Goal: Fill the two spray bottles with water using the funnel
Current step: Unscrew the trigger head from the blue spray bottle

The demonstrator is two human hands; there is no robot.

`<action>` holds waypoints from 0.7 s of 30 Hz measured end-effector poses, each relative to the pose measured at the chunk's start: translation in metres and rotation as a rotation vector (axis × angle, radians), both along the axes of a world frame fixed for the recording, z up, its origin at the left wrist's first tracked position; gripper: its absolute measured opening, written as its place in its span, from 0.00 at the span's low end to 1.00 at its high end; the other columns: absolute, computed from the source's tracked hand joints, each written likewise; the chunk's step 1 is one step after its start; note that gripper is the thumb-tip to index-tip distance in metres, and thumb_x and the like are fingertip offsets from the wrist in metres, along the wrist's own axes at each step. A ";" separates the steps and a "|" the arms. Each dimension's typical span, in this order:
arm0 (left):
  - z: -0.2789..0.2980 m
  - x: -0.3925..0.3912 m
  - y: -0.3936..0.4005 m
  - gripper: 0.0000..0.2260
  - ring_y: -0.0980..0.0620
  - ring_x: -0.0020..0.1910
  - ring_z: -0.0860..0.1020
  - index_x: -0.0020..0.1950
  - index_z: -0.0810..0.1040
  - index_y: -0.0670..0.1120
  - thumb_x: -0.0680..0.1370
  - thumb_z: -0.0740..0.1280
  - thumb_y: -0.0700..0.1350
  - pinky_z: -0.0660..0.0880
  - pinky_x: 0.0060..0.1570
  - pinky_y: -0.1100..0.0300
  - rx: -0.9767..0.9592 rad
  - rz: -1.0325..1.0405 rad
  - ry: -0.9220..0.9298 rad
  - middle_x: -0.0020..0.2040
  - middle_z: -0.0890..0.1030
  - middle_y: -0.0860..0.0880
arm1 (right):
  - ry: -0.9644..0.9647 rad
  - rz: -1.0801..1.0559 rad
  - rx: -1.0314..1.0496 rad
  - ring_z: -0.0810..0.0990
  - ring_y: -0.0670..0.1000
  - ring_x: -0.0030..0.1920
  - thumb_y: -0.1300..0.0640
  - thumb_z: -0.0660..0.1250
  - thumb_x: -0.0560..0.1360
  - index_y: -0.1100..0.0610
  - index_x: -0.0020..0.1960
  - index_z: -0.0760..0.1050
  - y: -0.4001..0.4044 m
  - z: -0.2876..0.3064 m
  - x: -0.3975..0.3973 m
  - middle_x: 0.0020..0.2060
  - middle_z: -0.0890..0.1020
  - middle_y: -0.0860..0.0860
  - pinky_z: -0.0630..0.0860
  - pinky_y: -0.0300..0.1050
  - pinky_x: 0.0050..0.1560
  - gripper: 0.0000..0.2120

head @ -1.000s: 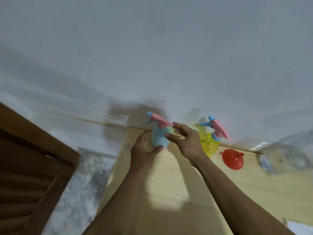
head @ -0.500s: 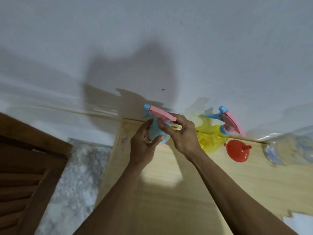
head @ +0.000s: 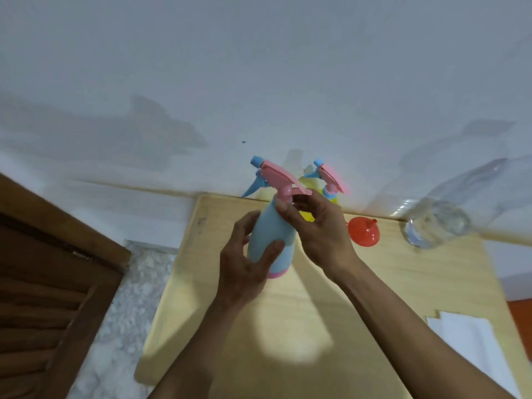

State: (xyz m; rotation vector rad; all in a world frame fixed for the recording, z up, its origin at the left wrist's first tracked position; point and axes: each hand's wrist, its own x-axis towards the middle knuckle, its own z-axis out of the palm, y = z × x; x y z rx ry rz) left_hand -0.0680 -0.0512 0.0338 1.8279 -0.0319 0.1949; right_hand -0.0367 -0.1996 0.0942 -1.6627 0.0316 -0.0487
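A pale wooden table (head: 331, 298) ran from the near edge to the white wall (head: 259, 67) at the far side. At its far right lay a clear plastic water bottle (head: 437, 226), blurred, seemingly on its side. In the middle, lifted clear of the wood, was the blue spray bottle (head: 269, 234); the left hand (head: 244, 263) was wrapped round its body, thumb across the front. The right hand (head: 319, 228) pinched the neck just under the pink spray head (head: 277, 178), fingers curled as if to unscrew it. Behind it at the far edge stood the yellow spray bottle (head: 308, 216), mostly hidden, its head on. The red funnel (head: 363, 232) lay just right of the right hand, beside the yellow bottle.

By my judgement, neither bottle was open yet, so filling had not begun. A hard twist might slip the smooth body in the left palm, and the right elbow or wrist could sweep the funnel or knock over the yellow bottle. The water bottle, if uncapped, might roll and spill.
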 end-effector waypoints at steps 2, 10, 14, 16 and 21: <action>0.014 -0.024 -0.013 0.26 0.59 0.59 0.78 0.68 0.71 0.55 0.73 0.69 0.61 0.80 0.51 0.59 -0.007 0.039 -0.051 0.62 0.77 0.60 | -0.019 -0.007 0.017 0.83 0.52 0.52 0.55 0.73 0.77 0.55 0.55 0.83 -0.007 0.013 -0.022 0.49 0.86 0.48 0.81 0.43 0.53 0.08; 0.057 -0.109 -0.052 0.21 0.55 0.57 0.81 0.65 0.74 0.55 0.74 0.70 0.58 0.81 0.51 0.56 -0.110 0.165 -0.187 0.59 0.81 0.56 | -0.064 -0.035 0.079 0.80 0.45 0.46 0.49 0.77 0.74 0.52 0.54 0.81 -0.027 0.057 -0.098 0.42 0.83 0.40 0.78 0.38 0.48 0.12; 0.074 -0.140 -0.059 0.19 0.58 0.55 0.81 0.62 0.74 0.61 0.73 0.69 0.60 0.80 0.48 0.61 -0.117 0.180 -0.184 0.58 0.82 0.57 | -0.073 -0.032 0.143 0.80 0.45 0.43 0.52 0.81 0.70 0.52 0.48 0.82 -0.030 0.074 -0.124 0.38 0.83 0.42 0.79 0.48 0.52 0.10; 0.083 -0.152 -0.060 0.18 0.59 0.54 0.82 0.61 0.75 0.61 0.72 0.68 0.60 0.79 0.46 0.64 -0.124 0.183 -0.184 0.57 0.82 0.57 | -0.077 -0.023 0.142 0.82 0.45 0.45 0.51 0.80 0.71 0.54 0.50 0.83 -0.031 0.080 -0.134 0.40 0.85 0.44 0.80 0.46 0.52 0.12; 0.102 -0.169 -0.063 0.16 0.57 0.54 0.82 0.59 0.77 0.62 0.71 0.69 0.58 0.78 0.46 0.66 -0.202 0.201 -0.188 0.55 0.83 0.58 | -0.082 -0.020 0.158 0.83 0.48 0.48 0.48 0.79 0.72 0.57 0.52 0.83 -0.029 0.094 -0.150 0.45 0.85 0.48 0.80 0.47 0.51 0.15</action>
